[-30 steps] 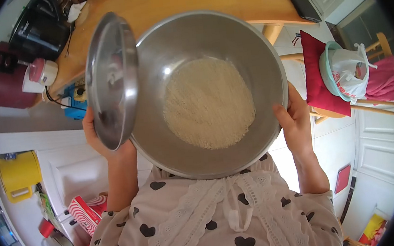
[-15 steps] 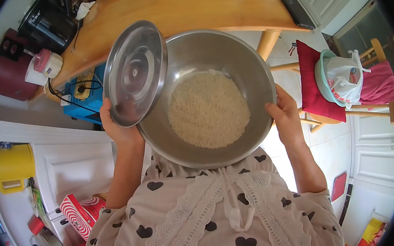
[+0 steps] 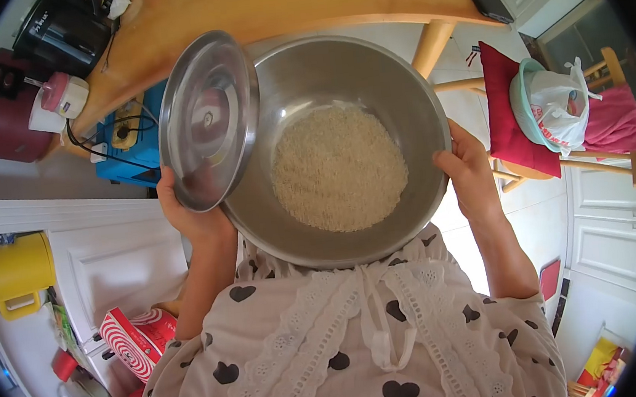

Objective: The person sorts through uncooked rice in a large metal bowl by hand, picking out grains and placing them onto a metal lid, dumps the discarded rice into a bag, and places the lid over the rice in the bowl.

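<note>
A large stainless steel bowl [image 3: 259, 227] is held against the front of my body, with a heap of rice grains [image 3: 338, 170] spread over its bottom. My left hand [image 3: 195, 214] is closed on the lower edge of a round metal lid [image 3: 207, 121], which is tilted up over the bowl's left rim. Whether those fingers also support the bowl is hidden. Closed on the bowl's right rim is my right hand [image 3: 468, 165], thumb on the near side and fingers behind.
Ahead stands a wooden table [image 3: 299, 5] with a black kettle [image 3: 61, 39] at its left. To the right, a chair with a red cushion [image 3: 505, 111] bears a light green basin [image 3: 528, 113] and plastic bag. A yellow container [image 3: 22, 269] and a red-and-white box [image 3: 136, 338] are at left.
The view has shifted slightly, so the table and chair sit a little higher in it. Both hands keep their hold; the lid's tilt over the bowl looks nearly the same.
</note>
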{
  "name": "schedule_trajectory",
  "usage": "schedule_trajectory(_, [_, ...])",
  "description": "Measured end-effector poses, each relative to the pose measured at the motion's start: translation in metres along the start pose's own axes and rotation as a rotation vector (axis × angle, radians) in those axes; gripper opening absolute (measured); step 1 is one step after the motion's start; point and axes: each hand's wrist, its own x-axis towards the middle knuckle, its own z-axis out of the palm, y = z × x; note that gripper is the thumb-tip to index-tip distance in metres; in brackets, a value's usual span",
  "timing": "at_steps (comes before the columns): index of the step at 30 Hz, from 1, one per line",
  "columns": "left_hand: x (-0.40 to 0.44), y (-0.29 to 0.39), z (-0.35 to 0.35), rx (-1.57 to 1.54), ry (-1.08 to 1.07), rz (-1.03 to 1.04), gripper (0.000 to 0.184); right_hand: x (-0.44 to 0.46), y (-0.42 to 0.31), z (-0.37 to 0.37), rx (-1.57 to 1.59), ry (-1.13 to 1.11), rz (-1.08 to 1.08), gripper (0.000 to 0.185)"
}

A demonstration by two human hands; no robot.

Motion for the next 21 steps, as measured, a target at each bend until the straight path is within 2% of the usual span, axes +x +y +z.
schedule_trajectory(4, [0.017, -0.013, 0.003, -0.003, 0.068, 0.046, 0.046, 0.019, 0.009, -0.002, -0.001, -0.01, 0.023, 0.047])
schedule_trajectory(7, [0.038, -0.03, -0.004, -0.094, -0.071, 0.029, 0.047, 0.046, 0.025, -0.001, 0.005, 0.01, -0.027, 0.048])
schedule_trajectory(10, [0.048, -0.046, -0.002, 0.017, -0.126, 0.172, 0.049, 0.063, 0.039, 0.008, 0.038, 0.06, -0.099, 0.047])
schedule_trajectory(14, [0.062, -0.061, -0.003, 0.041, -0.219, 0.179, 0.049, 0.085, 0.074, 0.015, 0.058, 0.168, -0.27, 0.045])
schedule_trajectory(17, [0.064, -0.055, 0.012, -0.005, -0.315, 0.147, 0.048, 0.095, 0.085, 0.007, -0.002, 0.154, -0.245, 0.044])
schedule_trajectory(20, [0.075, -0.064, 0.008, 0.019, -0.287, 0.17, 0.046, 0.098, 0.081, 0.014, 0.002, 0.217, -0.354, 0.044])
schedule_trajectory(21, [0.078, -0.067, 0.006, 0.017, -0.284, 0.167, 0.043, 0.099, 0.082, 0.012, -0.028, 0.193, -0.328, 0.044])
